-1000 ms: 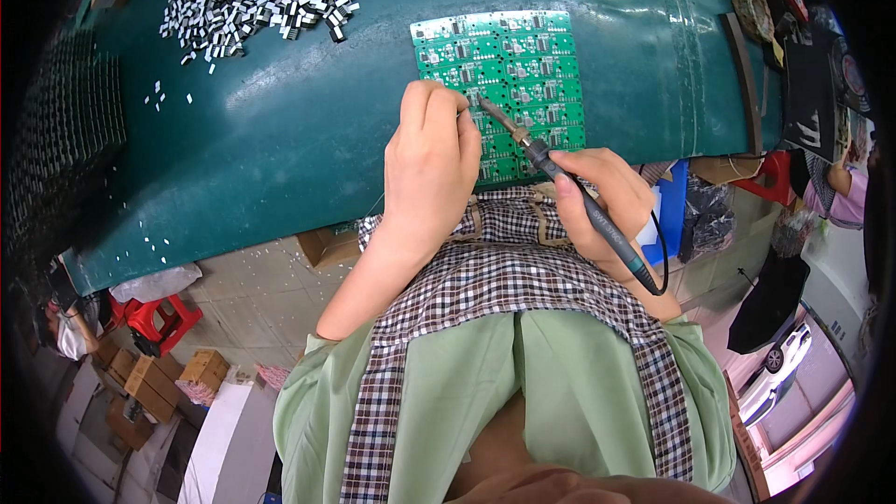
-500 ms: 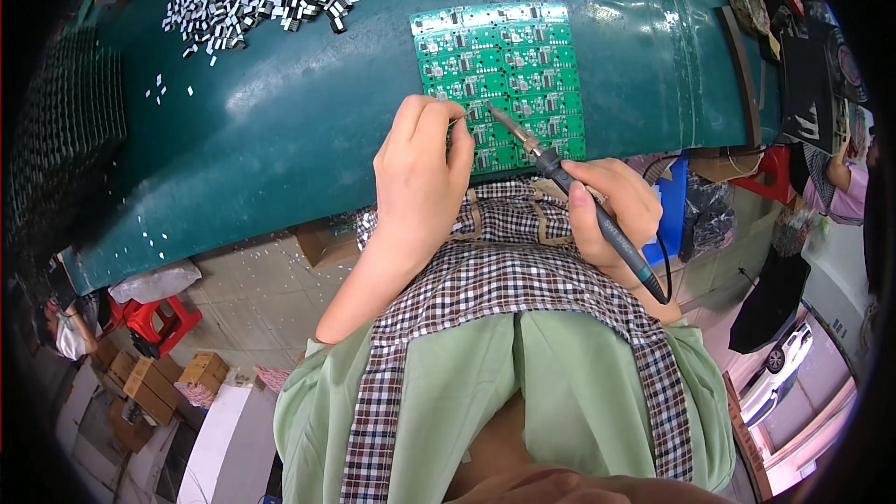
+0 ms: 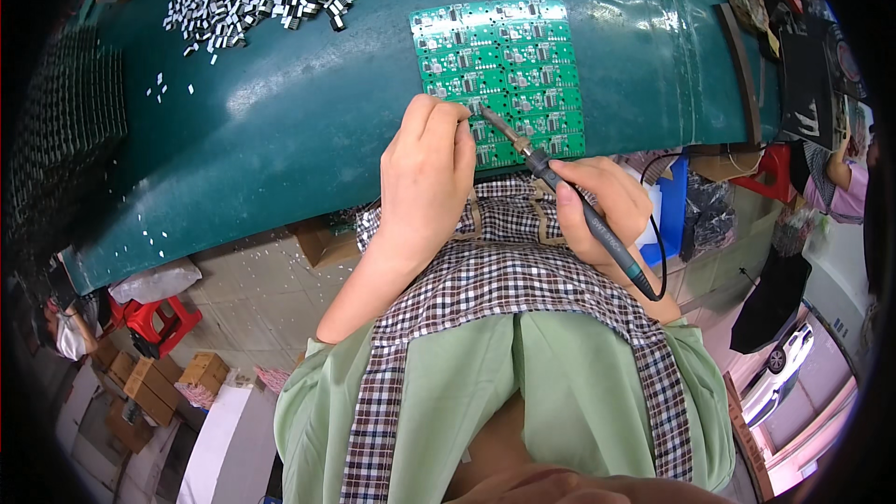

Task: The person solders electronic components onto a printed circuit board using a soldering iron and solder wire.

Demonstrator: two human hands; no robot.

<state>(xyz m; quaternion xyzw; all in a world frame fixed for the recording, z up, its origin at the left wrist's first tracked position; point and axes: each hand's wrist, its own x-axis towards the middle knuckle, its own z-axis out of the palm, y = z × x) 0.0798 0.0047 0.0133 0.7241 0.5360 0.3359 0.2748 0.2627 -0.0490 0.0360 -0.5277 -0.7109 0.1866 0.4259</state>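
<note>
Soldering iron (image 3: 611,245) is gripped by my right hand (image 3: 620,196), tip at the green circuit-board panel (image 3: 541,65) on the tabletop (image 3: 280,149). Left hand (image 3: 425,168): fingers pinched narrow, contents I cannot tell. Work appears underway; finished and remaining joints are indistinguishable.

Held left hand (image 3: 425,166) pinched at the tips, back up; had right hand (image 3: 618,194) curled pen-style, thumb (image 3: 567,213) inward; had both bare forearms (image 3: 367,287) angled inward, forward.
</note>
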